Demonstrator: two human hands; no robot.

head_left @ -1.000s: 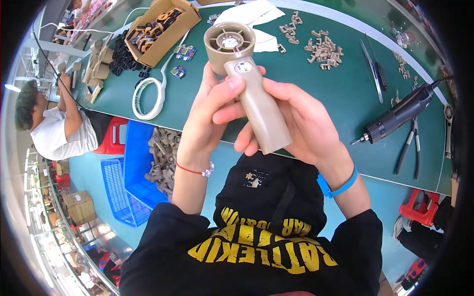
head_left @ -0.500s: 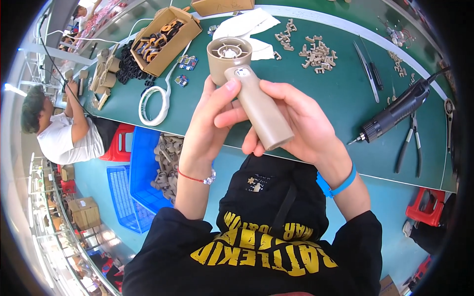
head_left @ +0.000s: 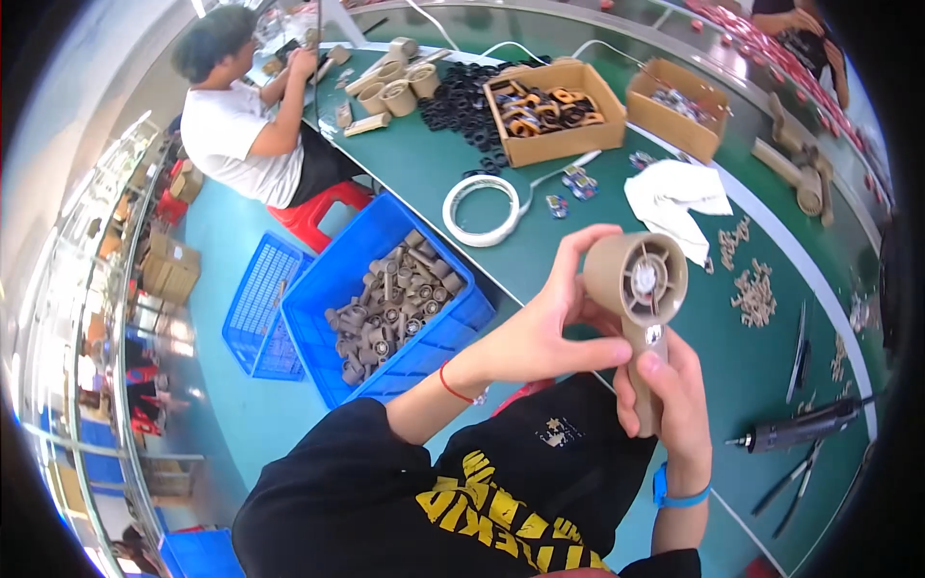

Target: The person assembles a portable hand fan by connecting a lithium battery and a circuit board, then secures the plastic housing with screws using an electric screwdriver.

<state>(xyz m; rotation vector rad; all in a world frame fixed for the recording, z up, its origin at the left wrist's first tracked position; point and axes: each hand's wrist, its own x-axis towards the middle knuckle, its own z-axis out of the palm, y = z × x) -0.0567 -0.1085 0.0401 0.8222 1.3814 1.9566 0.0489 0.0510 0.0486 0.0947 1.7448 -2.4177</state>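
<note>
A beige handheld housing [head_left: 607, 273], shaped like a small hair dryer, is held above the table's front edge. Its round head has spokes around a pale hub with thin wires, and a small shiny spot shows on the neck. My left hand [head_left: 554, 332] cups the head, thumb on the neck. My right hand [head_left: 679, 390] wraps the handle, thumb on its front. Similar beige housings [head_left: 390, 303] fill a blue bin [head_left: 448, 342] left of my left forearm.
A tape roll [head_left: 451, 214], circuit boards [head_left: 578, 183], white cloth [head_left: 674, 196] and a cardboard box [head_left: 568, 144] of black and orange parts lie beyond. Small beige clips [head_left: 754, 297], an electric screwdriver [head_left: 805, 429] and pliers [head_left: 793, 482] are right. A co-worker [head_left: 241, 125] sits far left.
My view has swung left, bringing the blue bin and co-worker further in. The housing has turned so its handle points downward. Both hands still hold it, the right now lower around the handle.
</note>
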